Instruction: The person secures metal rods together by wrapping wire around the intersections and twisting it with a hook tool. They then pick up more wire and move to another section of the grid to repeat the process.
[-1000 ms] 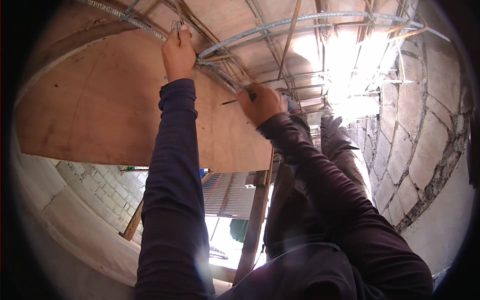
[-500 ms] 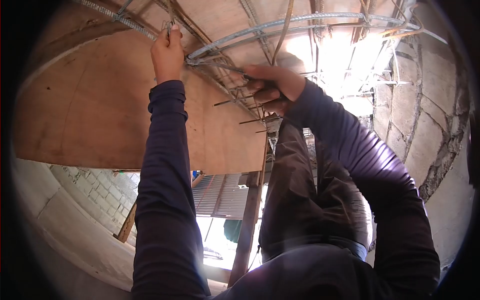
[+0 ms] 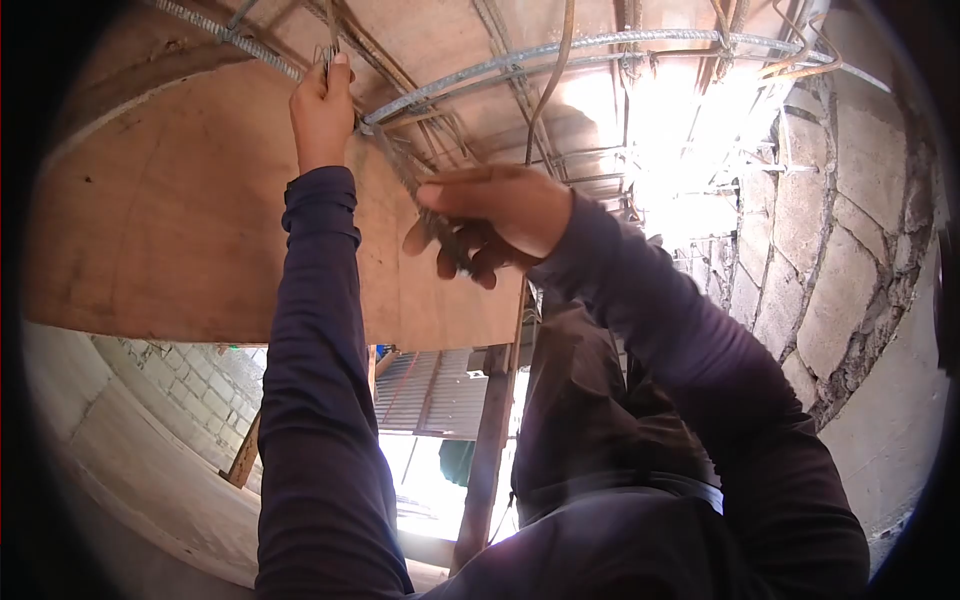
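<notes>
At the upper left my left hand [image 3: 322, 112] is closed, thumb against fingers, on a small bundle of looped tie wires [image 3: 326, 58] beside the steel bars. My right hand [image 3: 500, 210] has its fingers curled around a slim, rod-like metal tool [image 3: 398, 165], blurred by motion. The tool slants from the palm up to a joint where a curved ribbed rebar [image 3: 480, 68] meets other bars. Its far tip overlaps this joint, and its exact shape is smeared. A plywood panel [image 3: 190, 220] lies behind and below my left hand.
Further rebars and a bent rod [image 3: 553, 95] stick out above and ahead of my hands. A cracked block wall [image 3: 785, 230] rises at the right, in strong glare. Below the plywood are a wooden post [image 3: 487, 450] and corrugated sheet [image 3: 425, 385]. My legs [image 3: 600, 400] show in the middle.
My right hand has moved left and a little down, and the tool has swung from nearly level to a steep slant. My left hand keeps its hold, with a slight shift of the view.
</notes>
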Demonstrator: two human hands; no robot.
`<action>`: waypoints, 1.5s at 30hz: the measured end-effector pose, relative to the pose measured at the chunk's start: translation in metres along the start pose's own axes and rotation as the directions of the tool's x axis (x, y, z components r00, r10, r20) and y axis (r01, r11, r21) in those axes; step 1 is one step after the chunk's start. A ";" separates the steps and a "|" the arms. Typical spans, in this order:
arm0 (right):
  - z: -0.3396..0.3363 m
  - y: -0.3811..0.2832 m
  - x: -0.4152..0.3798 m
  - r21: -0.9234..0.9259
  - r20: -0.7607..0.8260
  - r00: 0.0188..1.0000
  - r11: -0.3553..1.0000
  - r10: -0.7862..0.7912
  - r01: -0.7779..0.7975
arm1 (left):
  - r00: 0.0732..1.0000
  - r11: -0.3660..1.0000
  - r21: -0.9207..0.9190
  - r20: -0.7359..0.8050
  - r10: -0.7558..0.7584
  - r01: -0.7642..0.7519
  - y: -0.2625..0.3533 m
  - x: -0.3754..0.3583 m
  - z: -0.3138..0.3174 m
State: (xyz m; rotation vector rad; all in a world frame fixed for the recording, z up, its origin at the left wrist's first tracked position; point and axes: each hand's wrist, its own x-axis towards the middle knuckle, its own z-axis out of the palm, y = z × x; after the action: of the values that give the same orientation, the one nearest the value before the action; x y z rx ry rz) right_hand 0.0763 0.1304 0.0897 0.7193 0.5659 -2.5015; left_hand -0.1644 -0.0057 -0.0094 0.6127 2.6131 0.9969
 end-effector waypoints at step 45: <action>-0.003 0.061 0.041 -0.101 -0.441 0.873 0.978 -0.207 0.181 | 0.994 0.998 -0.015 -0.101 0.051 -0.053 -0.002 0.002 0.007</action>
State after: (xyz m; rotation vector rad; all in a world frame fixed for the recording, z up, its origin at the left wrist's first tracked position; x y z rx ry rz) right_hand 0.0792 0.0700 0.0480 1.2942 0.9078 -2.4872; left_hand -0.1633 -0.0020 -0.0162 0.6450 2.6849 1.0926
